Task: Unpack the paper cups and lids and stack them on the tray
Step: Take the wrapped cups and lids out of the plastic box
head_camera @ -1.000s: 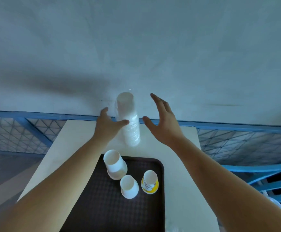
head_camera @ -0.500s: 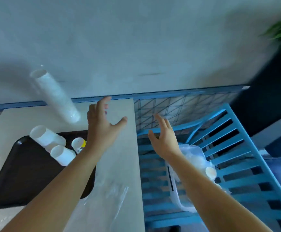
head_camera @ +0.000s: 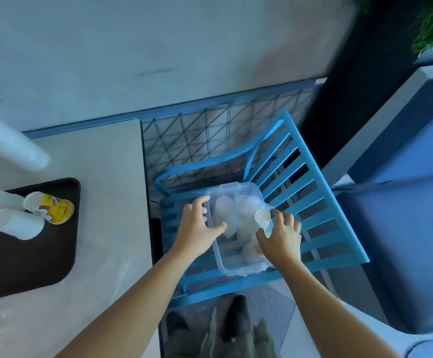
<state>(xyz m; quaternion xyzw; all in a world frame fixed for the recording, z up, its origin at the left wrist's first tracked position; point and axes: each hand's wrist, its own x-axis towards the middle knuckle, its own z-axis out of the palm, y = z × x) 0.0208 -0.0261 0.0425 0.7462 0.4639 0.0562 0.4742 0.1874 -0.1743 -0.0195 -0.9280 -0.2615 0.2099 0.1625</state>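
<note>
A clear plastic container (head_camera: pixel 236 186) sits on the seat of a blue chair (head_camera: pixel 321 228), right of the table. Inside it lie clear bags of white lids (head_camera: pixel 229 211). My left hand (head_camera: pixel 197 228) grips the container's left wall, thumb inside and fingers outside. My right hand (head_camera: pixel 281 239) pinches a bag of lids (head_camera: pixel 263 218) at the container's right side. On the table, a black tray (head_camera: pixel 29 254) carries white paper cups (head_camera: pixel 16 224) and a yellow printed cup (head_camera: pixel 56 208). A tall sleeve of white cups (head_camera: pixel 8 148) stands behind the tray.
The pale table (head_camera: pixel 112 202) ends just left of the chair, with crumpled clear wrap (head_camera: pixel 122 270) near its front. A wire mesh panel (head_camera: pixel 205 133) and wall stand behind the chair. A blue sofa (head_camera: pixel 396 241) is at the right. My shoes (head_camera: pixel 236 313) show below.
My view swung right from the table to the chair. Both hands left the tall cup sleeve and dropped to the container, where they now hold its wall and a bag.
</note>
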